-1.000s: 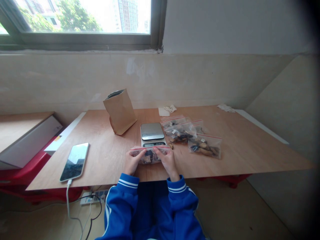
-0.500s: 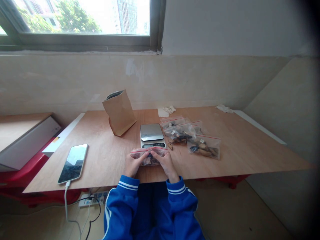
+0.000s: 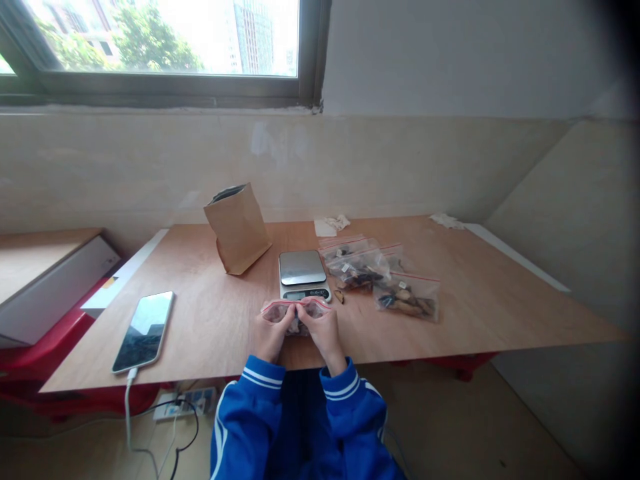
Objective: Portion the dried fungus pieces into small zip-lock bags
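Note:
Between my two hands is a clear zip bag [image 3: 298, 328] with a red-edged top and dark pieces inside, close to the table's front edge. My left hand [image 3: 270, 331] pinches the bag's top from the left. My right hand [image 3: 321, 327] pinches it from the right, both thumbs meeting at the middle of the red strip. Just beyond the bag sits a digital kitchen scale [image 3: 302, 268] with a bare metal plate; the bag's top comes up to its display. A small brown dried piece [image 3: 339, 296] lies to the right of the scale.
Several filled zip bags [image 3: 407, 297] lie right of the scale. An open brown paper pouch [image 3: 238, 230] stands at the back left. A phone [image 3: 144, 331] with a charging cable [image 3: 128, 407] lies at the left edge. White paper [image 3: 325, 228] and crumpled tissue [image 3: 447, 221] lie at the back.
My thumbs have come together at the middle of the bag's top, and the top edge now bows open on both sides. The bag stays in both hands.

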